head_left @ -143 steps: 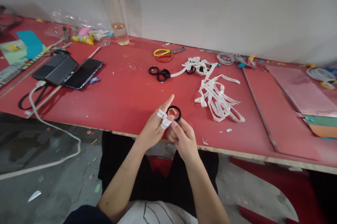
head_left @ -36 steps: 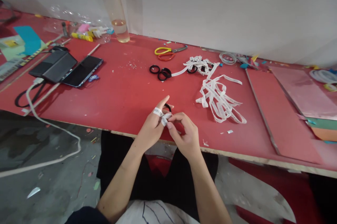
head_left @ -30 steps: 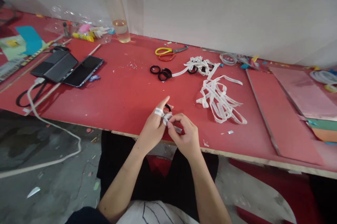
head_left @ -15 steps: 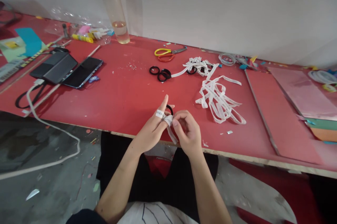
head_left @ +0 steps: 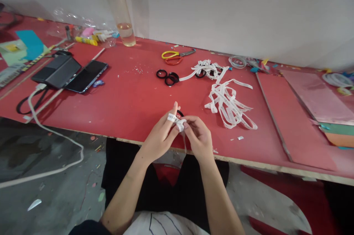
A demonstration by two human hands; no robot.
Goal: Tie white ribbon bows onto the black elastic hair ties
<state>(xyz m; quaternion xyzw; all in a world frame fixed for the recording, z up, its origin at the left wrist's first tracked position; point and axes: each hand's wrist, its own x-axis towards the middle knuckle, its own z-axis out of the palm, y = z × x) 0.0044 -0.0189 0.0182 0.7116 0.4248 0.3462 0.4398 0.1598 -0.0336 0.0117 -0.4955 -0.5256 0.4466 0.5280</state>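
Observation:
A white printed ribbon (head_left: 180, 125) wraps the index finger of my left hand (head_left: 159, 137) and forms a loop between both hands. My left hand is closed on this ribbon together with a black hair tie (head_left: 179, 113), which is mostly hidden behind the fingers. The thumb and fingertips of my right hand (head_left: 199, 137) pinch the ribbon at the loop. A loose ribbon tail hangs down between the hands near the table's front edge.
On the red table (head_left: 132, 102) lie several black hair ties (head_left: 172, 79), piles of printed ribbon (head_left: 231, 106), scissors (head_left: 177, 56), a phone (head_left: 87, 76) and a power bank (head_left: 56, 69). A water bottle (head_left: 121, 14) stands by the wall. Red boards (head_left: 293, 124) lie at right.
My right thumb and fingers have closed in on the ribbon, and the loop between the hands has changed shape. The ribbon tail now hangs straighter. The hair tie is more hidden.

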